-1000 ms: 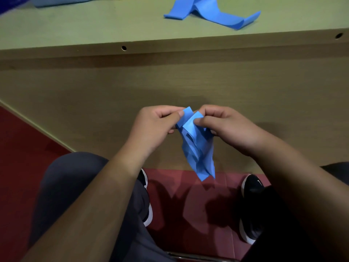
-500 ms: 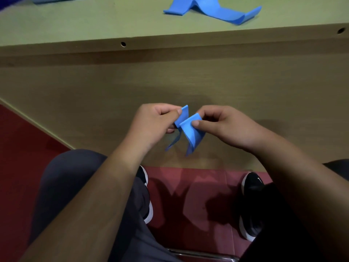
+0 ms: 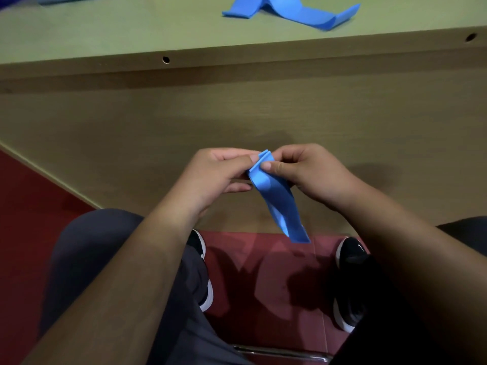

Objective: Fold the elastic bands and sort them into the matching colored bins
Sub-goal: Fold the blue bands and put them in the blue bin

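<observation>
Left hand (image 3: pixel 210 177), right hand (image 3: pixel 313 175) fingers pinch folded blue band (image 3: pixel 279 204); loose band (image 3: pixel 290 9) on desk (image 3: pixel 105 27) beyond

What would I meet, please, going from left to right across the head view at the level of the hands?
Left hand → folded blue elastic band, pinched at its top by both hands and hanging down → right hand.

On my feed the light comes from above, leaving the tabletop (image 3: pixel 105 35) brightest, the front panel (image 3: pixel 369 114) dimmer with soft shadows beyond the left hand (image 3: pixel 216 177) and right hand (image 3: pixel 313 172), the forearms (image 3: pixel 131 285) and floor (image 3: pixel 276 272) sunk in murk, and the wide lens bowing the table edge (image 3: pixel 237 52).
</observation>
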Available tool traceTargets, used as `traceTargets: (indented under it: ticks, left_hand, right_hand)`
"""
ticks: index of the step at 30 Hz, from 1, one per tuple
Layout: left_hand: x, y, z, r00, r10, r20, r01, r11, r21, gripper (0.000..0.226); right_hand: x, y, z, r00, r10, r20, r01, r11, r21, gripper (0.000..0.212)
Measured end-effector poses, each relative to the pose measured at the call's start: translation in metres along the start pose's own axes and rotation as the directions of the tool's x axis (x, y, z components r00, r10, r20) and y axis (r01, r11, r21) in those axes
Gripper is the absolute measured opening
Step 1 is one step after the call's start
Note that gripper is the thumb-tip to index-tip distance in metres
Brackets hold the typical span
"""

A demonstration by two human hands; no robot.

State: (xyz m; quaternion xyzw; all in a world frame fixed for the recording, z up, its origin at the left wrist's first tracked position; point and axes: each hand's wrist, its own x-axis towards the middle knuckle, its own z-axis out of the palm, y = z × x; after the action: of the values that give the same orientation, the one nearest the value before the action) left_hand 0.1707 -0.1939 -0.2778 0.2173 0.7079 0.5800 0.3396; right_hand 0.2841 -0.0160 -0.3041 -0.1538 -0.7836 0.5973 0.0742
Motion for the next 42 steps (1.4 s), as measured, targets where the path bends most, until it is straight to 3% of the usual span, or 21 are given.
traceTargets:
  ticks: [22, 35, 38, 42]
  left_hand:
    - [0.000, -0.002, 0.001, 0.999, -0.003, 0.034, 0.004, 1.000, -0.029, 0.020]
    - [0.007, 0.000, 0.000, 0.976, 0.197, -0.088, -0.185, 0.974, 0.133, 0.017]
    - [0.008, 0.004, -0.004, 0.958, 0.268, -0.104, -0.242, 0.947, 0.209, 0.018]
    - [0.008, 0.007, -0.008, 0.940, 0.312, -0.136, -0.274, 0.932, 0.239, 0.017]
  right_hand:
    - [0.001, 0.003, 0.002, 0.998, 0.020, -0.065, -0.024, 0.997, -0.067, 0.024]
    - [0.005, 0.005, 0.009, 0.976, -0.031, -0.214, -0.009, 0.983, -0.183, 0.025]
    - [0.003, 0.005, 0.011, 0.980, -0.042, -0.193, -0.001, 0.975, -0.220, 0.024]
    - [0.001, 0.006, 0.019, 0.992, -0.059, -0.115, 0.022, 0.955, -0.294, 0.041]
